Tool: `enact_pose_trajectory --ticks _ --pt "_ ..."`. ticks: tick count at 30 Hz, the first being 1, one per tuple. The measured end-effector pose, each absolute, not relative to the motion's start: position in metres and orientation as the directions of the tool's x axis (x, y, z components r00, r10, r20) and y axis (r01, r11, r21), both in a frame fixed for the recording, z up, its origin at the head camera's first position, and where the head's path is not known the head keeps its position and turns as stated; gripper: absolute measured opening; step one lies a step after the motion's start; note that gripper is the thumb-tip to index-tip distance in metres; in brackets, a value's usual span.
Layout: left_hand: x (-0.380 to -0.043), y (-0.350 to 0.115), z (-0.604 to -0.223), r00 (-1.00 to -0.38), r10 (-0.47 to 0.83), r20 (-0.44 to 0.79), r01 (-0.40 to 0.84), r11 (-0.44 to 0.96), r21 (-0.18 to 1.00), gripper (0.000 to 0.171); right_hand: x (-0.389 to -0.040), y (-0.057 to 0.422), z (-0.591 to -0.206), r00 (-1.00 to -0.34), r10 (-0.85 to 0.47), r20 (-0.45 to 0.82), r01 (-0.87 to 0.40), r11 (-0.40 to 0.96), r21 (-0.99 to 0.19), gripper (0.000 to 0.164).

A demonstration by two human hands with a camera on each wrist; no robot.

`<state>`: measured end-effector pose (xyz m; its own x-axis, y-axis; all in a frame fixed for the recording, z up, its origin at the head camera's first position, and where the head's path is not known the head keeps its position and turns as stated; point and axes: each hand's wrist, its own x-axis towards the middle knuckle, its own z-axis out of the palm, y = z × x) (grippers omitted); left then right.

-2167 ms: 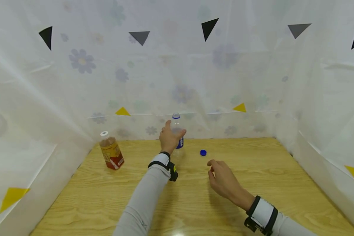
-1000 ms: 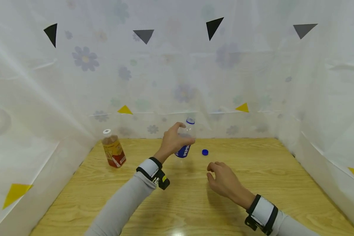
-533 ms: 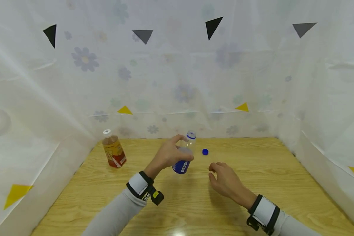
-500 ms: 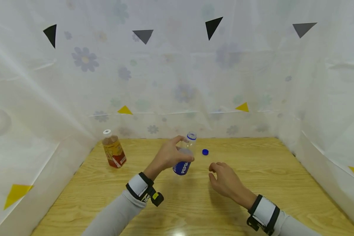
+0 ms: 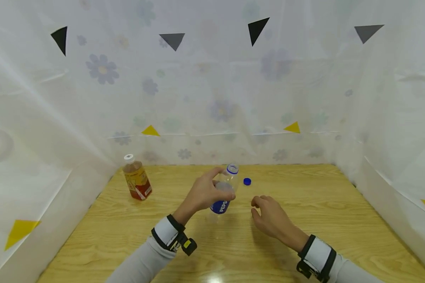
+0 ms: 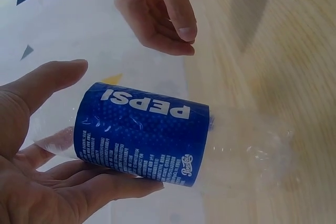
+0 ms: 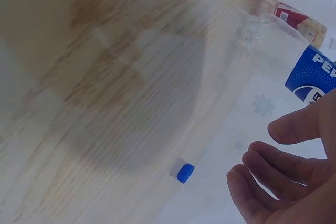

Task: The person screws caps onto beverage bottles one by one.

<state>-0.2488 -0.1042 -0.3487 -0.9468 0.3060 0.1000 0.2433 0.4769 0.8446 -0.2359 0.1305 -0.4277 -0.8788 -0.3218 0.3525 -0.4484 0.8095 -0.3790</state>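
My left hand grips a clear plastic Pepsi bottle around its upper part, thumb on one side and fingers on the other. The bottle tilts slightly right, and its uncapped mouth has a blue ring below it. In the left wrist view, the blue label and clear base show, and no liquid is visible inside. My right hand hovers over the table to the right, fingers loosely curled and holding nothing. Beyond it, a blue bottle cap lies on the table.
A capped bottle of amber drink with a yellow and red label stands at the left on the wooden table. White sheeting with flower prints and triangles encloses the back and both sides.
My left hand has taken hold of the Pepsi bottle near the back of the table and brought it closer, tilting it rightward. My right hand has barely moved; the cap lies where it was.
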Motion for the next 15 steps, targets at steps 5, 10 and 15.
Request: enact_pose_trajectory --ticks 5,10,15 --pt "-0.2472 -0.1054 -0.3509 -0.942 0.313 0.119 0.267 0.486 0.832 0.067 -0.2359 0.1309 -0.4296 -0.88 -0.321 0.349 -0.446 0.813 -0.376 0.008" --pt "-0.2468 -0.1065 -0.3517 -0.943 0.31 0.12 0.268 0.496 0.826 0.069 -0.2358 0.1314 -0.43 -0.88 -0.318 0.352 -0.444 0.815 -0.373 0.008" --pt "-0.2471 -0.1075 -0.3523 -0.945 0.307 0.115 0.263 0.503 0.824 0.07 -0.24 0.1298 -0.4245 -0.865 -0.332 0.377 -0.467 0.809 -0.358 0.007"
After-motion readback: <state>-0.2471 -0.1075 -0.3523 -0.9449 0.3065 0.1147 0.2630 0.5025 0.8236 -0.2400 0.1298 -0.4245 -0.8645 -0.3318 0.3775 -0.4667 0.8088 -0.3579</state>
